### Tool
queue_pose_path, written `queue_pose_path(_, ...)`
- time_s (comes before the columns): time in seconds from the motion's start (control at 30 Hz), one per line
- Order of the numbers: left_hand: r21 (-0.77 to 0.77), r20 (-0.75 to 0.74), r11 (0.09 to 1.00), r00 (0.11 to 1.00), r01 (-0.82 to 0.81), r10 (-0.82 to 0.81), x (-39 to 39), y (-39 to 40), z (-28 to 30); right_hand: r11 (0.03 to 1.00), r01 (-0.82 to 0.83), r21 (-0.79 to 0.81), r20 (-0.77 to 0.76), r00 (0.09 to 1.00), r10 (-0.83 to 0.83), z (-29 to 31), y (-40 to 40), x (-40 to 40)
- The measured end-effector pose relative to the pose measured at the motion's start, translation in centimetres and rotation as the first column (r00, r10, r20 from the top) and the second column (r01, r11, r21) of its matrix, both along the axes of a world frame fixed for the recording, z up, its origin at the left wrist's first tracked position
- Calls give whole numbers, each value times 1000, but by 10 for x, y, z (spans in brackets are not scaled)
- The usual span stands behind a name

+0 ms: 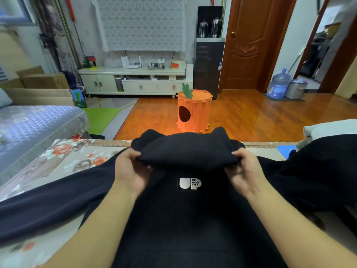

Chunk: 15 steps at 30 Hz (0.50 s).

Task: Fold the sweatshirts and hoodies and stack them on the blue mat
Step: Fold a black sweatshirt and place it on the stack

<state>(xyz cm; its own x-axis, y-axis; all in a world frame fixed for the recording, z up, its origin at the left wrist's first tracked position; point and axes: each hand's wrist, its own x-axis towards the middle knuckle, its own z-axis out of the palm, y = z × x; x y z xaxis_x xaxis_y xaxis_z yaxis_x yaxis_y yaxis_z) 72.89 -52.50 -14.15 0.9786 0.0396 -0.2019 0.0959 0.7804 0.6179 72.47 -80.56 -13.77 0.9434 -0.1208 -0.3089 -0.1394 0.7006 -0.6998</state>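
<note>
black hoodie (185,219) chest-up on floral table (63,161), sleeves spread | left hand (131,169) pinches hood (187,149) left edge | right hand (245,169) pinches right edge | blue mat (286,148) far right, mostly covered

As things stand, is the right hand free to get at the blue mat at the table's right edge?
Probably not right away. The right hand grips the hood of the black hoodie, and that hoodie's right sleeve lies over most of the blue mat, leaving only a corner showing.
</note>
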Motion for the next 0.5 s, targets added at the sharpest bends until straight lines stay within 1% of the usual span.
queue_pose_path(0.07, -39, -56, 999, 998, 21, -23, -17, 10, -31, 998, -66, 21, -100, 993, 67, -18, -3, -18)
queue_pose_path(0.13, -9, -189, 999, 981, 43, -44, -27, 23, -58, 998, -59, -11, -265, 963, 54, -35, -12, -29)
queue_pose_path(0.17, 22, -259, 998, 965, 53, -46, -30, 29, -68, 997, -53, -63, -320, 947, 31, -41, -18, -33)
queue_pose_path(0.23, 65, -350, 995, 936, 76, -49, -27, 37, -75, 984, -83, -158, -356, 934, 21, -45, -29, -29)
queue_pose_path(0.33, 173, -432, 970, 898, 169, -79, -9, 37, -66, 962, -142, -232, -392, 919, 41, -44, -33, -11)
queue_pose_path(0.43, 318, -455, 914, 886, 251, -85, 18, 39, -61, 925, -189, -330, -419, 907, 36, -45, -31, 10)
queue_pose_path(0.5, 427, -488, 840, 868, 334, -97, 36, 42, -63, 876, -239, -418, -434, 900, 39, -52, -28, 25)
